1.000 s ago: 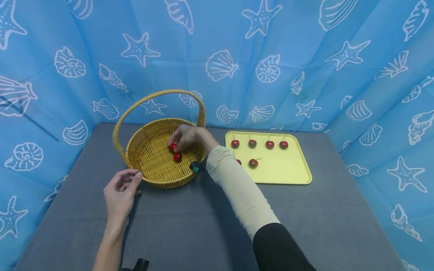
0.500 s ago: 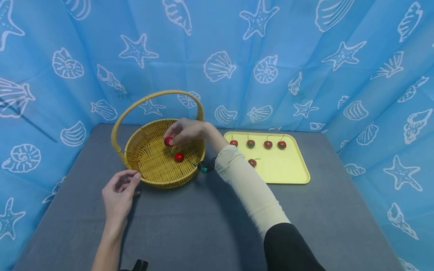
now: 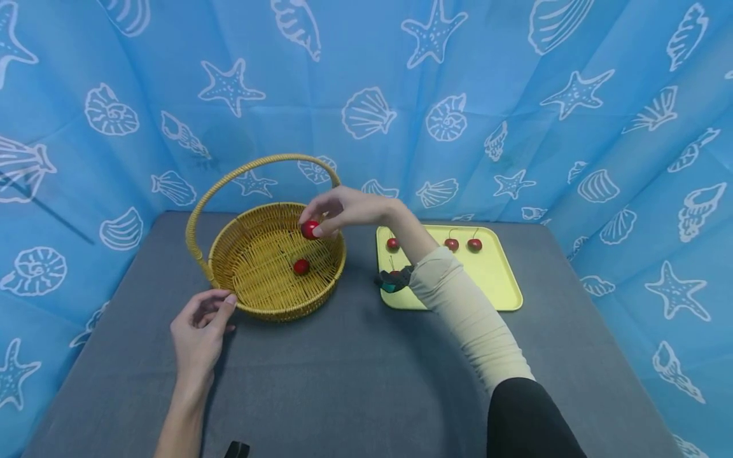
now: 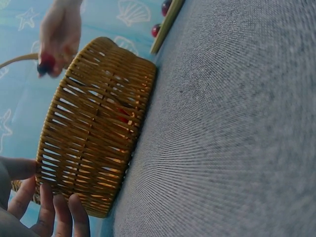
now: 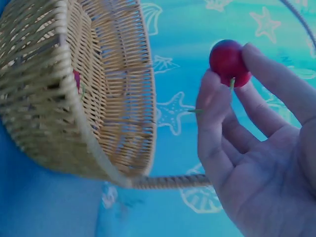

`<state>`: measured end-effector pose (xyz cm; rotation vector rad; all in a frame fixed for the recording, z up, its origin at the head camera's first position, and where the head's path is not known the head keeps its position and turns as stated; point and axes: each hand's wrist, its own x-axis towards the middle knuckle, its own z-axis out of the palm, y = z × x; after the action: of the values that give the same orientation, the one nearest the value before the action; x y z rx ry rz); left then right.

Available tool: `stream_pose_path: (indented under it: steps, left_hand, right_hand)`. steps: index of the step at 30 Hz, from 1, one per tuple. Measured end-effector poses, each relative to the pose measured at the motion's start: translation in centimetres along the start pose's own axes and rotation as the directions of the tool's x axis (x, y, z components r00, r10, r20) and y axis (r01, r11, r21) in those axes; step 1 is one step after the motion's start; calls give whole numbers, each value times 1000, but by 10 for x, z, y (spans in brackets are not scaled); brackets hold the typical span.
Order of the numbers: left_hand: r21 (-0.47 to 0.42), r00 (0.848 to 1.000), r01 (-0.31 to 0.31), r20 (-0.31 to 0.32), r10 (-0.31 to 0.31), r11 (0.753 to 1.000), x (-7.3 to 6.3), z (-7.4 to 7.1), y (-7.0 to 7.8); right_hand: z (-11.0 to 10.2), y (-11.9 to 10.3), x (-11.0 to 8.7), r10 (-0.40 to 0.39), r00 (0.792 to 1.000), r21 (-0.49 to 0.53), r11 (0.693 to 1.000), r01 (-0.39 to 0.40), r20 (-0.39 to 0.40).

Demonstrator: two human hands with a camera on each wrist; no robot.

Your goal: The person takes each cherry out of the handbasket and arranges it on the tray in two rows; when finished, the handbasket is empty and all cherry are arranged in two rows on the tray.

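Thumb and fingers of my right hand (image 3: 349, 208) pinch a red cherry (image 3: 310, 229) above the right part of the yellow wicker basket (image 3: 275, 313). In the right wrist view, the held cherry (image 5: 228, 61) shows a short green stem. Another cherry (image 3: 301, 267) lies on the basket floor, and the left wrist view shows it dimly through the weave. My left hand (image 3: 200, 324) grips the basket's near-left rim between thumb and fingers. The basket's tall handle (image 3: 260, 159) arches over it.
Right of the basket lies a yellow tray (image 3: 487, 280) with several stemmed cherries, among them one cherry (image 3: 474, 245) at the back. My right forearm covers part of the tray. A blue shell-patterned curtain (image 3: 389, 57) hangs behind the grey tabletop (image 3: 321, 394).
My right hand has lifted one of the two cherries off the basket floor and carried it up and to the right, near the rim. The left hand keeps its hold on the basket.
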<state>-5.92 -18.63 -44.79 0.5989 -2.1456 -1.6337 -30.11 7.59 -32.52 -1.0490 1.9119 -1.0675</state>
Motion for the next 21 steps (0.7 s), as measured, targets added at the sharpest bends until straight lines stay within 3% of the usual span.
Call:
stream_pose_path:
  steps: [8, 14, 21]
  left_hand:
    - [-15, 1000, 4, 11, -4, 1000, 0, -1, 0]
    - [-65, 999, 24, 28, -22, 998, 0, -3, -1]
    - [-72, 999, 21, 27, -19, 997, 1, -3, 1]
  right_hand:
    - [-15, -4, -54, -49, 987, 15, 999, 52, -154]
    - [-24, -1, -98, 7, 969, -47, 999, -19, -247]
    - [-27, 14, -144, 72, 960, -133, 985, -111, -270]
